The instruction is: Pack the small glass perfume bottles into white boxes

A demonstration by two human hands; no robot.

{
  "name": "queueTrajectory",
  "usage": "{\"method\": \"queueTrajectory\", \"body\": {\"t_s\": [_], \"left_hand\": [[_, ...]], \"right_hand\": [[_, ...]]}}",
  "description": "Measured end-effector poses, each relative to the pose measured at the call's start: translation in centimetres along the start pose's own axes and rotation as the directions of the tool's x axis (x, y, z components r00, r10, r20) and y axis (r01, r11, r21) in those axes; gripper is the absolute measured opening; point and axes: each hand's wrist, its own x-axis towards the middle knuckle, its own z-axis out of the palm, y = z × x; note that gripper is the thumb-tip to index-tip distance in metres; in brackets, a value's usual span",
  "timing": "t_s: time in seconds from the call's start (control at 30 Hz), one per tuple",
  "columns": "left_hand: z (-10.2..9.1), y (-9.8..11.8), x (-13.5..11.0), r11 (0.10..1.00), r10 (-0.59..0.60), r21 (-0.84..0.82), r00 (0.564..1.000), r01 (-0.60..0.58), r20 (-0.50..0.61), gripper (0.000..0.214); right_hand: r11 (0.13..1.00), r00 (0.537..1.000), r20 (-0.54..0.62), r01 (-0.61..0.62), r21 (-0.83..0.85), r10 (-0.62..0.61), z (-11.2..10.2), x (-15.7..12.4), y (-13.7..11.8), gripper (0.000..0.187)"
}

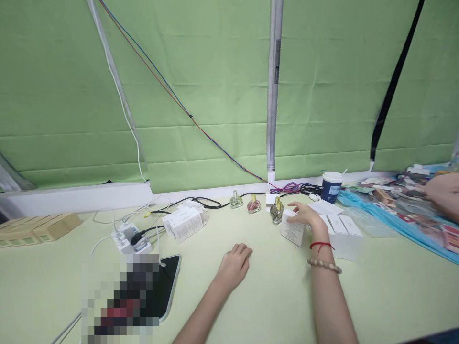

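Note:
My right hand [303,215] rests on top of a small white box [292,230] on the pale green table [258,296], fingers curled over its upper edge. Just beyond it stand two dark perfume bottles with gold caps [277,210]. Further left on the table are a pink bottle [254,205] and a clear bottle [235,200]. My left hand [234,265] lies on the table in a loose fist, holding nothing, a little left of the box. A red string and a bead bracelet [324,265] circle my right wrist.
A row of white boxes [342,234] stands right of my right hand. More white boxes [184,222], a power strip [129,237] with cables, and a tablet [167,282] lie to the left. A blue paper cup [332,187] stands behind. Another person's arm [442,193] shows at far right.

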Motion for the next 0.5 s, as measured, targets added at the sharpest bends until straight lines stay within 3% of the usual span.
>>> {"method": "queueTrajectory", "body": {"t_s": [0.23, 0.37, 0.5], "left_hand": [[-0.1, 0.1, 0.0, 1.000, -0.002, 0.003, 1.000, 0.002, 0.001, 0.030], [-0.1, 0.1, 0.0, 1.000, -0.002, 0.007, 1.000, 0.002, 0.001, 0.030], [-0.4, 0.1, 0.0, 1.000, -0.005, 0.009, 1.000, 0.005, 0.023, 0.030]], "right_hand": [[0.986, 0.983, 0.097, 0.152, 0.061, -0.158, 0.9, 0.0, -1.4, 0.052], [0.995, 0.983, 0.160, 0.089, 0.034, -0.093, 1.3, -0.3, -2.4, 0.051], [1.000, 0.987, 0.163, -0.012, -0.005, 0.012, 1.8, -0.7, -3.1, 0.028]]}}
